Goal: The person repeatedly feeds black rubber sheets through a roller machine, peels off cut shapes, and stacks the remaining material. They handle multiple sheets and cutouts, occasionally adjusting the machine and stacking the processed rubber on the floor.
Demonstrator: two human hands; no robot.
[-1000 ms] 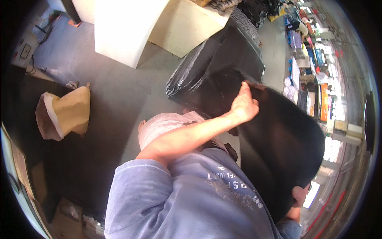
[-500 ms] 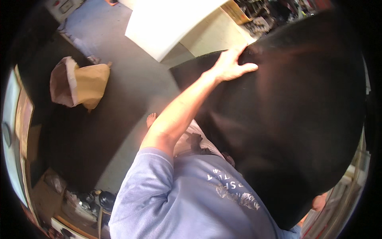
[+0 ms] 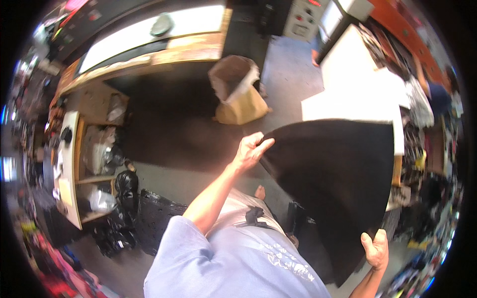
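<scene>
A large, limp black sheet [image 3: 338,169] hangs in front of me and to my right; its exact material is hard to tell. My left hand [image 3: 248,153] pinches the sheet's left corner between thumb and curled fingers. Low on the right, my right hand [image 3: 376,249] is closed at the sheet's near right edge, thumb up. Between the hands the sheet spreads into a curved fan, and its lower part falls beside my legs. Part of its far edge overlaps a bright white table [image 3: 343,97].
Beyond my left hand a brown paper sack [image 3: 243,111] stands with its mouth open. A long workbench [image 3: 189,52] runs along the far left, and a wooden shelf unit [image 3: 77,169] with bags stands left. Another person [image 3: 439,99] is at the far right. A control box [image 3: 300,20] stands at the back.
My view has swung left. My left hand, earlier spread flat at the sheet's far edge, now grips its corner. The sheet has dropped lower and looks smaller; my right hand shows more fully.
</scene>
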